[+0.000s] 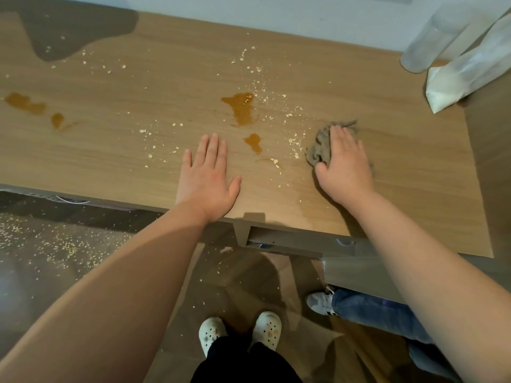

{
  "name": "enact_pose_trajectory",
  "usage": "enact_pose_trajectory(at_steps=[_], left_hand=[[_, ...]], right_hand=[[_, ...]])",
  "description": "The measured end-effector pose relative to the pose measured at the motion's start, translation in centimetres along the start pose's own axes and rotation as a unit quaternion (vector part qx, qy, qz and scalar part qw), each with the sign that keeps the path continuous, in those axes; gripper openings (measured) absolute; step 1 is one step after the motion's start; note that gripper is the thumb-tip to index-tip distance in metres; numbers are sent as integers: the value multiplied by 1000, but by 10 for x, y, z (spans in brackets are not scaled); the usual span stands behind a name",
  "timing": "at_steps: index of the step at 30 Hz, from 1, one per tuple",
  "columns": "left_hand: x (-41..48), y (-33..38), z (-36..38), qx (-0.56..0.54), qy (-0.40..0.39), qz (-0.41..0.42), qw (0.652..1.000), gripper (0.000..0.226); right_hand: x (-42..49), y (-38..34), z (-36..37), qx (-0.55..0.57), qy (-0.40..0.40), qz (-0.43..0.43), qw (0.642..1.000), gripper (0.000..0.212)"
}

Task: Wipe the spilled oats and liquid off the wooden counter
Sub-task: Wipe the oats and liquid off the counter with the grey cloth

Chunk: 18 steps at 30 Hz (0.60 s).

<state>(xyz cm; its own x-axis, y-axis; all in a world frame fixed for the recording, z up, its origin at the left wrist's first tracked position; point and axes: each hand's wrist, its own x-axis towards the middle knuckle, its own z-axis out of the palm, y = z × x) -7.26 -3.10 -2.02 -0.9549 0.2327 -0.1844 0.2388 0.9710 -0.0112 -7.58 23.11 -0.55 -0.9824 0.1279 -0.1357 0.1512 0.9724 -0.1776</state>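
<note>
Home interior, wooden counter [116, 150], wood-look floor [249, 283], casual clogs [266, 328]

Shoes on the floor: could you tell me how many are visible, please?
3. Two cream perforated clogs stand together at bottom centre; one white striped sneaker is to their right. Its partner may be hidden.

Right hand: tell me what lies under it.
Under the right hand lies a crumpled grey rag, pressed onto the wooden counter. Its left and far edges stick out; the palm covers the rest, and anything beneath the rag is hidden.

Scattered oats [293, 140], amber puddles [242, 109], wooden counter [409, 189]
</note>
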Motion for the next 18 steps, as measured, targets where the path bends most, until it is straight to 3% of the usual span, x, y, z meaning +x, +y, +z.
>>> enact_pose_trajectory(at_steps=[4, 7, 13, 15, 18], left_hand=[[0, -1, 0, -5, -6, 3, 1000, 77], [2, -2, 0, -19, -6, 2, 1000, 77], [1, -1, -2, -30, -4, -1, 1000, 76], [1, -1, -2, -37, -4, -3, 999, 79], [2, -2, -2, -44, -8, -5, 999, 77]], right_hand=[[20, 42, -13, 6, 25, 57, 998, 71], [46, 34, -13, 19, 43, 108, 993, 67], [16, 32, -11, -17, -9, -122, 992, 60], [20, 55, -17, -13, 9, -80, 997, 60], [35, 58, -17, 31, 53, 77, 995, 59]])
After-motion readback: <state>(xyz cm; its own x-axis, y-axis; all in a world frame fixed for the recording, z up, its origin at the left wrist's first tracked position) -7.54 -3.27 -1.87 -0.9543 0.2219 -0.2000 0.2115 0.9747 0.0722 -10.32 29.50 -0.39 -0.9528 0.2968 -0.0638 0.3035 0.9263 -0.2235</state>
